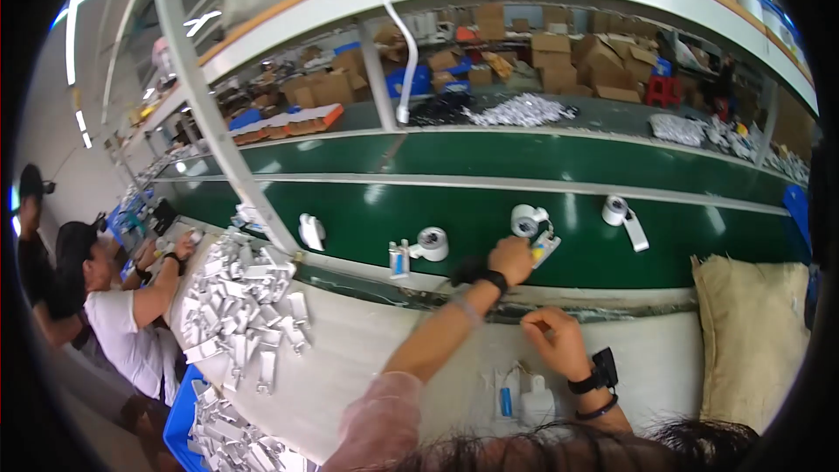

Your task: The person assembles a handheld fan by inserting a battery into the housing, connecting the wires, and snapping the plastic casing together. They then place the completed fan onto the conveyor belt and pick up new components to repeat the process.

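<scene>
green rubber conveyor belt (489, 218) is running across the head view, and the person is reaching over it with the left hand (511, 260). this hand is closing on a small white plastic packet with a yellow and blue card (544, 246), which is lying on the belt just beside a white roll of tape (526, 220). the fingers are curling over the near end of the packet, so i am judging them clamped on it, though the grip itself is partly hidden.

the right hand (552, 338) is staying lower, above the pale cloth worktop (367, 341), with the fingers pinched together; whether something small is between them i cannot tell.

the packet is looking light and thin, a little stiff from the card, and smooth, so it may be slipping; taking it by the edges at one end seems best.

counting on the belt: i am seeing three white rolls, the second (432, 243) and the third (617, 209) well apart, and one upright white and blue packet (399, 260). near the right wrist two more white packets (523, 399) are lying. a big heap of grey-white flat pieces (240, 297) is too many to count. one beige sack (752, 341) is lying at the right. two other people (114, 297) are working at the left.
</scene>
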`<move>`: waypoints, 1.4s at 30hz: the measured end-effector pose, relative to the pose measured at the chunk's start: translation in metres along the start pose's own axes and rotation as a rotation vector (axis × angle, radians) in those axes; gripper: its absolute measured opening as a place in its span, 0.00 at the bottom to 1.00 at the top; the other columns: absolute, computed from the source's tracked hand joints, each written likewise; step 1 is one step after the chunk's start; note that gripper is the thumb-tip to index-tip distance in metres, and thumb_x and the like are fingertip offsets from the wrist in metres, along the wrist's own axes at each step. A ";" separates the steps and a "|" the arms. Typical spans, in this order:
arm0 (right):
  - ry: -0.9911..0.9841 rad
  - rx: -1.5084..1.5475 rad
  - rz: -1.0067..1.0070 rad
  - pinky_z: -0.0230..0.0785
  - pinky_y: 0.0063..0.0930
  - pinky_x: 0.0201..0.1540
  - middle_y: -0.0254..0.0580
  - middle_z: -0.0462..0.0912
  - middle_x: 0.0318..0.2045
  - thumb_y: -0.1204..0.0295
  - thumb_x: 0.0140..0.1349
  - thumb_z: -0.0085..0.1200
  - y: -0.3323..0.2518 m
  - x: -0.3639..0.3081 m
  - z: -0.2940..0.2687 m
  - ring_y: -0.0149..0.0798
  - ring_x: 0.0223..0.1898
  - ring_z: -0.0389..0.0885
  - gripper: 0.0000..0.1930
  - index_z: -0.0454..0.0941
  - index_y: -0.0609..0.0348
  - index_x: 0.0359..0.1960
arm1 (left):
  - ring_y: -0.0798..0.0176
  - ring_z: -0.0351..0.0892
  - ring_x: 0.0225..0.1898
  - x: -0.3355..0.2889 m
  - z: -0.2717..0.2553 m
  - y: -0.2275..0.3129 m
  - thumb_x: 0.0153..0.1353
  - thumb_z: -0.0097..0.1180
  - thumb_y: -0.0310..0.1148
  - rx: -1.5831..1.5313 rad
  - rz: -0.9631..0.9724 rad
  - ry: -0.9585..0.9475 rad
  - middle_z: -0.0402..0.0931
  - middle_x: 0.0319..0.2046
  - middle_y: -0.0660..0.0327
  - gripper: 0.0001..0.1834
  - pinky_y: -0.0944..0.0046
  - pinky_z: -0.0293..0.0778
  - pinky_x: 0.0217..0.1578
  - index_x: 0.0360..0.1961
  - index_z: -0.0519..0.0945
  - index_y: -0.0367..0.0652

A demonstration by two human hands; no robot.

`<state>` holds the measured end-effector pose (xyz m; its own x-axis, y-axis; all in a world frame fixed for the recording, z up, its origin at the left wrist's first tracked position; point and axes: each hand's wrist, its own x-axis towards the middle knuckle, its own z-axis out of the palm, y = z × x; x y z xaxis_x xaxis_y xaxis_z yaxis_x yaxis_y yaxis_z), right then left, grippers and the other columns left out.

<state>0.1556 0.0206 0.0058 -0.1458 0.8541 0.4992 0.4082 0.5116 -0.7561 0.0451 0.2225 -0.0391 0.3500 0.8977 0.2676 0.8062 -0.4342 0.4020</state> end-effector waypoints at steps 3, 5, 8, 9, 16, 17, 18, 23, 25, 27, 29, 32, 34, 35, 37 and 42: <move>0.040 0.036 0.061 0.73 0.24 0.32 0.40 0.80 0.29 0.79 0.59 0.56 0.006 -0.010 -0.002 0.31 0.28 0.81 0.03 0.78 0.65 0.33 | 0.49 0.81 0.35 0.028 0.048 0.039 0.54 0.57 0.39 0.188 -0.074 0.202 0.81 0.34 0.51 0.13 0.50 0.77 0.37 0.35 0.82 0.41; 0.045 0.021 0.081 0.71 0.22 0.32 0.39 0.80 0.27 0.79 0.59 0.54 0.008 -0.012 -0.005 0.28 0.27 0.79 0.03 0.77 0.65 0.33 | 0.53 0.80 0.37 0.047 0.065 0.059 0.55 0.53 0.33 0.298 -0.024 0.167 0.80 0.34 0.53 0.10 0.49 0.72 0.32 0.35 0.82 0.43; 0.012 0.127 0.107 0.70 0.25 0.32 0.41 0.79 0.27 0.80 0.58 0.55 0.021 -0.007 0.013 0.31 0.28 0.79 0.03 0.76 0.67 0.33 | 0.52 0.81 0.40 0.073 0.091 0.008 0.58 0.54 0.31 0.398 -0.050 -0.006 0.81 0.38 0.55 0.10 0.52 0.76 0.37 0.38 0.81 0.40; 0.106 0.126 0.203 0.70 0.24 0.32 0.40 0.78 0.27 0.80 0.58 0.54 0.036 -0.011 -0.002 0.31 0.28 0.78 0.03 0.75 0.67 0.33 | 0.51 0.81 0.45 0.059 0.066 0.054 0.55 0.59 0.30 0.059 -0.083 -0.177 0.80 0.41 0.52 0.12 0.55 0.77 0.43 0.41 0.81 0.39; 0.421 -0.532 -0.341 0.64 0.36 0.54 0.52 0.75 0.47 0.81 0.56 0.44 0.100 -0.001 -0.028 0.51 0.50 0.74 0.19 0.71 0.64 0.51 | 0.51 0.84 0.31 -0.005 -0.002 0.033 0.55 0.57 0.25 -0.220 0.248 -0.372 0.80 0.35 0.47 0.20 0.56 0.79 0.27 0.49 0.72 0.32; 0.412 -0.508 -0.337 0.64 0.36 0.54 0.52 0.75 0.47 0.81 0.56 0.44 0.100 0.001 -0.029 0.51 0.50 0.74 0.19 0.71 0.64 0.51 | 0.55 0.84 0.25 -0.034 -0.060 0.057 0.54 0.55 0.23 -0.284 0.200 -0.553 0.80 0.34 0.47 0.20 0.59 0.80 0.28 0.49 0.73 0.35; 0.396 -0.538 -0.366 0.63 0.40 0.56 0.55 0.73 0.49 0.79 0.54 0.44 0.088 0.003 -0.029 0.56 0.53 0.71 0.20 0.72 0.64 0.51 | 0.59 0.84 0.22 -0.053 -0.071 0.053 0.51 0.54 0.22 -0.347 0.035 -0.685 0.80 0.32 0.49 0.20 0.61 0.79 0.30 0.49 0.74 0.39; 0.027 -0.692 -0.833 0.63 0.43 0.58 0.57 0.73 0.54 0.69 0.54 0.48 0.134 0.030 -0.025 0.56 0.57 0.70 0.20 0.75 0.62 0.48 | 0.49 0.80 0.37 -0.108 -0.097 0.031 0.42 0.56 0.26 -0.064 0.475 -0.698 0.81 0.33 0.52 0.20 0.51 0.74 0.36 0.42 0.81 0.42; 0.167 -0.617 -0.756 0.68 0.41 0.51 0.51 0.77 0.49 0.68 0.50 0.55 0.185 0.024 -0.004 0.53 0.52 0.75 0.17 0.79 0.58 0.44 | 0.48 0.80 0.36 -0.124 -0.097 0.036 0.41 0.57 0.26 -0.063 0.509 -0.679 0.81 0.32 0.53 0.18 0.51 0.74 0.36 0.39 0.81 0.42; 0.308 -0.538 -0.676 0.73 0.38 0.43 0.46 0.81 0.45 0.67 0.47 0.61 0.215 0.020 0.012 0.50 0.47 0.80 0.15 0.82 0.54 0.39 | 0.47 0.80 0.39 -0.134 -0.101 0.039 0.45 0.55 0.30 -0.035 0.495 -0.685 0.81 0.34 0.52 0.17 0.51 0.73 0.40 0.39 0.81 0.43; 0.014 -0.648 -0.817 0.74 0.37 0.41 0.46 0.82 0.43 0.68 0.46 0.61 0.163 0.034 -0.004 0.50 0.43 0.81 0.14 0.83 0.55 0.37 | 0.47 0.80 0.41 -0.154 -0.136 0.046 0.50 0.54 0.34 0.116 0.386 -0.719 0.81 0.36 0.52 0.18 0.53 0.74 0.44 0.41 0.81 0.40; -0.215 -0.700 -0.909 0.73 0.36 0.39 0.46 0.82 0.39 0.70 0.45 0.60 0.123 0.027 -0.006 0.49 0.40 0.81 0.12 0.83 0.56 0.34 | 0.47 0.81 0.39 -0.153 -0.101 0.026 0.49 0.56 0.31 0.090 0.162 -0.556 0.81 0.36 0.50 0.17 0.53 0.76 0.41 0.40 0.80 0.35; -0.120 -0.523 -0.844 0.72 0.34 0.41 0.45 0.81 0.36 0.71 0.46 0.59 0.120 0.023 0.008 0.46 0.40 0.80 0.10 0.82 0.57 0.33 | 0.47 0.81 0.38 -0.148 -0.086 0.024 0.48 0.57 0.30 0.096 0.133 -0.490 0.81 0.35 0.49 0.18 0.53 0.76 0.39 0.41 0.78 0.33; -0.074 -0.434 -0.809 0.71 0.33 0.41 0.44 0.80 0.35 0.72 0.47 0.59 0.119 0.020 0.013 0.44 0.40 0.79 0.09 0.82 0.58 0.32 | 0.47 0.81 0.36 -0.147 -0.084 0.025 0.47 0.58 0.28 0.099 0.096 -0.426 0.81 0.34 0.49 0.19 0.53 0.77 0.36 0.42 0.76 0.31; -0.029 -0.349 -0.763 0.70 0.33 0.42 0.43 0.80 0.34 0.73 0.48 0.58 0.119 0.012 0.009 0.43 0.40 0.79 0.09 0.81 0.59 0.32 | 0.46 0.81 0.36 -0.152 -0.091 0.033 0.47 0.59 0.28 0.035 0.101 -0.273 0.80 0.32 0.48 0.21 0.51 0.76 0.35 0.44 0.74 0.31; 0.020 0.000 -0.462 0.66 0.30 0.38 0.44 0.76 0.36 0.72 0.50 0.60 0.034 0.002 0.008 0.36 0.33 0.74 0.11 0.74 0.61 0.33 | 0.41 0.78 0.35 -0.161 -0.114 0.043 0.51 0.53 0.25 -0.113 0.088 -0.082 0.77 0.29 0.46 0.21 0.46 0.73 0.31 0.48 0.68 0.32</move>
<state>0.1620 0.0405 -0.0222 -0.2950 0.5349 0.7918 0.3048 0.8380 -0.4526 -0.0306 0.0503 0.0349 0.4583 0.8569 0.2361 0.7134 -0.5131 0.4773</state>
